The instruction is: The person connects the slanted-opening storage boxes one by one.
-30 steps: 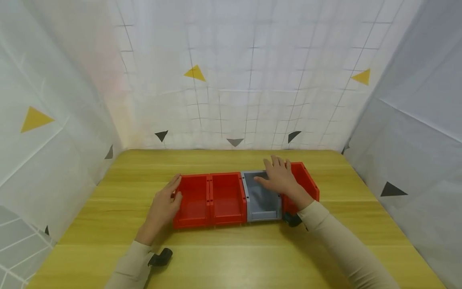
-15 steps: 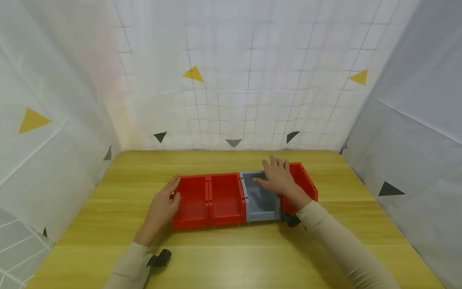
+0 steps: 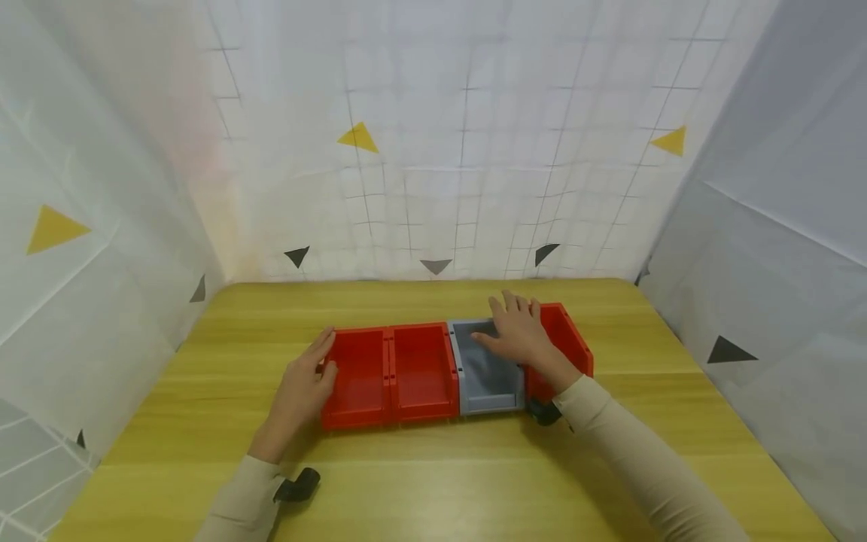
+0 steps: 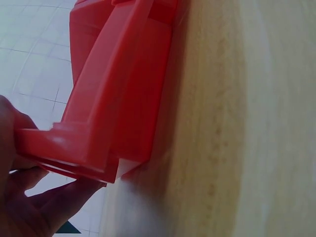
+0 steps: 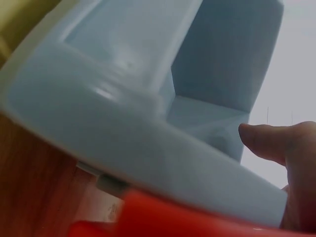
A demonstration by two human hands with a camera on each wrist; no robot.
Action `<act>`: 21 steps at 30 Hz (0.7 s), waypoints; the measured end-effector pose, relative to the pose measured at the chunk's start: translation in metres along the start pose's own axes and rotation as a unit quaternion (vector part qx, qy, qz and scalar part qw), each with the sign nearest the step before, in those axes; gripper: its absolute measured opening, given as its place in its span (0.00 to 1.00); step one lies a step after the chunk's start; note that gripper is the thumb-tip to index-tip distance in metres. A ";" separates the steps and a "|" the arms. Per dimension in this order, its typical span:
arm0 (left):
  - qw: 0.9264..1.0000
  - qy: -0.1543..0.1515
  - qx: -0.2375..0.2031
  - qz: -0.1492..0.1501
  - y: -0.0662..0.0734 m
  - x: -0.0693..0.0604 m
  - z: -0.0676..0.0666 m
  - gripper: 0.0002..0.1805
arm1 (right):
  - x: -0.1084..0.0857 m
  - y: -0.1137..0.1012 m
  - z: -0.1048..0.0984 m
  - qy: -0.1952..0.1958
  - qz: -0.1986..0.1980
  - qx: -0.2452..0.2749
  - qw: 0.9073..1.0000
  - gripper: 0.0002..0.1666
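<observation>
In the head view a row of storage bins stands on the table: a left red bin (image 3: 357, 376), a middle red bin (image 3: 423, 373), a grey bin (image 3: 488, 376) and a right red bin (image 3: 562, 339), slightly angled. My left hand (image 3: 298, 391) holds the left red bin's outer side wall, thumb over the rim and fingers outside; the left wrist view shows the wall (image 4: 101, 108) between them. Spread out, my right hand (image 3: 524, 339) lies over the wall between the grey and right red bins. Its thumb (image 5: 269, 140) reaches over the grey bin; its other fingers are mostly hidden in the right wrist view.
The wooden table (image 3: 433, 482) extends in front of and behind the row. White sheets with grid lines (image 3: 433, 150) and coloured triangles enclose the back and sides. A black wrist device (image 3: 298, 485) sits by the left sleeve, another (image 3: 544, 412) by the right.
The head view has drifted slightly, so everything sits a little further left in it. Hands and bins keep the same places relative to each other.
</observation>
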State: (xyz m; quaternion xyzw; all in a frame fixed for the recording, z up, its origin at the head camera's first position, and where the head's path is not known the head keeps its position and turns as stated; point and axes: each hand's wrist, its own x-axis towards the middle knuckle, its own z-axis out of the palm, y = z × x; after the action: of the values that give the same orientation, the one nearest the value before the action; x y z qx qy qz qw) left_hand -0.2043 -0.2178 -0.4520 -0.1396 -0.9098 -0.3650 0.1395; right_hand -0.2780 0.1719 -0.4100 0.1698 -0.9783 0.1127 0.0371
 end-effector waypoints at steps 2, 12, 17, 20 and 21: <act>1.000 -0.001 0.002 -0.001 0.000 0.000 0.000 0.30 | 0.000 0.000 0.001 0.000 0.000 -0.003 1.000 0.50; 1.000 0.006 0.006 0.001 -0.006 0.001 0.000 0.30 | 0.000 -0.003 0.011 0.002 0.007 -0.014 1.000 0.52; 1.000 0.005 0.010 0.007 -0.008 0.002 0.001 0.30 | -0.005 0.000 0.028 0.000 0.017 0.010 1.000 0.59; 1.000 0.008 0.010 0.008 -0.009 0.001 0.001 0.30 | -0.007 0.000 0.030 0.019 0.014 0.040 0.999 0.60; 1.000 0.010 0.010 0.008 -0.009 0.000 0.001 0.30 | -0.007 0.000 0.030 0.025 0.010 0.045 0.999 0.60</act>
State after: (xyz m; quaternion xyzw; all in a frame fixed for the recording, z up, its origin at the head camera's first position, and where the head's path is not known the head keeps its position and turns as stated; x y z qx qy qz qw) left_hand -0.2076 -0.2233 -0.4579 -0.1415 -0.9111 -0.3558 0.1527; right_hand -0.2723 0.1668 -0.4396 0.1587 -0.9727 0.1607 0.0526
